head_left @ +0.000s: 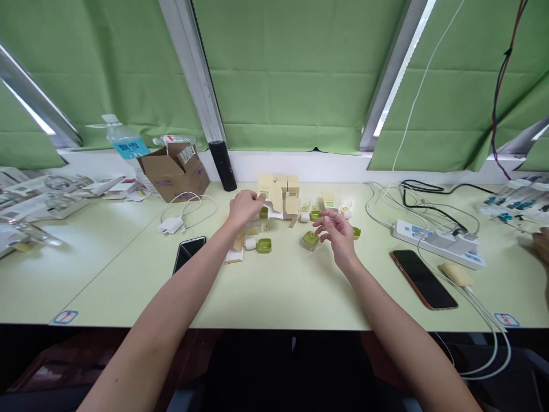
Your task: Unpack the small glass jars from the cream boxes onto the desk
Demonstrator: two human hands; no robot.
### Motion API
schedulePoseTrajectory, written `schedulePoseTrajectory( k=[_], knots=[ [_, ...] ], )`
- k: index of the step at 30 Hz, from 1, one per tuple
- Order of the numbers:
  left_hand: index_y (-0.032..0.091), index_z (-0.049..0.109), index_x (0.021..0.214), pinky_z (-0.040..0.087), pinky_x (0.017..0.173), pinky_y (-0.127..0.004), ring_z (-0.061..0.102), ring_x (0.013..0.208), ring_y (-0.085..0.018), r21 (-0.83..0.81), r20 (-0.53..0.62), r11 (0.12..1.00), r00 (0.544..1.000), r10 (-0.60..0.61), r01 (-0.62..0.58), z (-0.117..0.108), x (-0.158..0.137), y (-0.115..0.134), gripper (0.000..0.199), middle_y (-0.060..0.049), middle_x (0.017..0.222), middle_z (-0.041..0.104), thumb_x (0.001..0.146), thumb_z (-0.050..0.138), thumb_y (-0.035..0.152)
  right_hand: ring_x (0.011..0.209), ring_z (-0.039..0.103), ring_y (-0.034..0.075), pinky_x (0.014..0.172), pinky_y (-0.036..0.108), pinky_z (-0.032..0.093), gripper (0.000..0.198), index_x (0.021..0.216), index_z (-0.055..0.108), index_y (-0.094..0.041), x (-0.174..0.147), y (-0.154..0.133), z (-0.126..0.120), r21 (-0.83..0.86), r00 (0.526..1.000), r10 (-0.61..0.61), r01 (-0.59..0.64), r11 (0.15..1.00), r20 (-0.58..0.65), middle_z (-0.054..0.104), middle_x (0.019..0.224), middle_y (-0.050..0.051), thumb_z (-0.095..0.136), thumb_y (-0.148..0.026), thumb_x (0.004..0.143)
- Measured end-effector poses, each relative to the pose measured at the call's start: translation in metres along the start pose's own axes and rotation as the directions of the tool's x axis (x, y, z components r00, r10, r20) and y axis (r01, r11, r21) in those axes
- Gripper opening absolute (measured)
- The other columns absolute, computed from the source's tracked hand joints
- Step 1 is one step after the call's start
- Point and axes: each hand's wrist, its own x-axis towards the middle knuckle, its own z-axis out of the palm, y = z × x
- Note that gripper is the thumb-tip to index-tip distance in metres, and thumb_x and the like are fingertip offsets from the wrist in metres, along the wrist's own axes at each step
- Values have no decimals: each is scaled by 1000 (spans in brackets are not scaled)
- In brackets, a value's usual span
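Observation:
My left hand (pixel 245 207) reaches to a cluster of small cream cardboard boxes (pixel 291 197), its curled fingertips at the edge of the leftmost ones. What lies between those fingers, if anything, is too small to make out. My right hand (pixel 337 233) hovers over the table with its fingers apart and nothing in them. Just left of it stands a small clear container with a green top (pixel 310 240). A green square tray-like part (pixel 265 245) lies nearer the front, beside a white cylindrical piece (pixel 250 244). More green pieces and clear cups (pixel 304 204) are scattered behind.
To the left are a phone (pixel 189 252), a white charger (pixel 170 225), an open brown carton (pixel 176 174), a water bottle (pixel 124 140) and a black cylinder (pixel 222 166). Right are another phone (pixel 424 279), a power strip (pixel 437 243), cables and another person's hand (pixel 541 243).

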Motion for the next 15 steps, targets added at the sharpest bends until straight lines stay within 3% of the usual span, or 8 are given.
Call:
schedulePoseTrajectory(
  k=[3,6,11,15],
  knots=[
    [22,47,53,41,90,-44,65,78,-29,336,54,942,998,-44,23,12,18,2,47,-8,59,61,94,59,42,64,65,14,50,24,48,49,101,68,-22,1,5,0,-31,1000,-9,9,999,20,73,81,2,78,-65,78],
    [20,60,63,40,97,-45,70,91,-32,501,71,865,995,-65,21,25,29,4,39,-12,74,72,95,55,43,64,66,15,49,25,48,50,102,68,-22,3,9,-2,-49,1000,-13,15,999,21,74,80,2,77,-66,78],
    [15,75,88,40,100,-46,69,108,-36,594,42,805,999,-27,-3,41,33,5,35,-20,97,78,95,50,40,62,65,15,49,25,47,51,101,69,-22,4,12,-1,-55,1000,-23,24,998,18,74,79,2,77,-67,77],
    [13,77,89,39,100,-46,66,108,-36,635,10,771,998,57,-51,49,28,2,40,-21,96,77,97,44,34,62,65,15,48,25,47,52,101,69,-22,3,13,1,-64,999,-40,41,997,25,73,79,3,77,-68,78]
  ],
)
